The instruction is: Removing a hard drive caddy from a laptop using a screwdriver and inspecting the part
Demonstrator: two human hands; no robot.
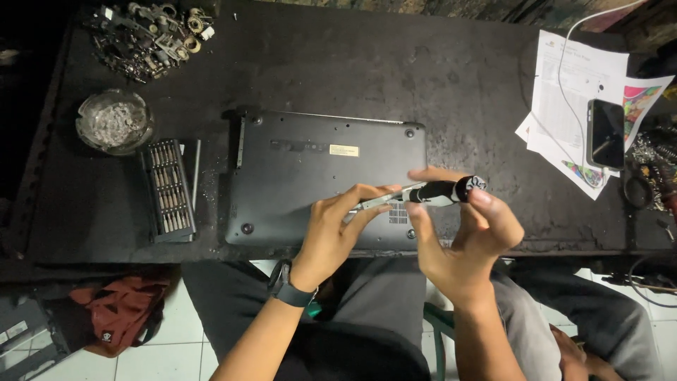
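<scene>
Head view: dark laptop lies bottom-up mid-desk, hinge edge at 12 o'clock. Right hand grips a black-handled screwdriver, held roughly level, cap end at 3 o'clock under the index fingertip. Left hand, smartwatch on the wrist, pinches the metal shaft at the bit end with its fingers, above the laptop's 5 o'clock corner. Bit case open just beside the laptop at 9 o'clock. Glass ashtray and a heap of metal parts toward 10 o'clock. Phone on printed papers at 3 o'clock, white cable over them.
</scene>
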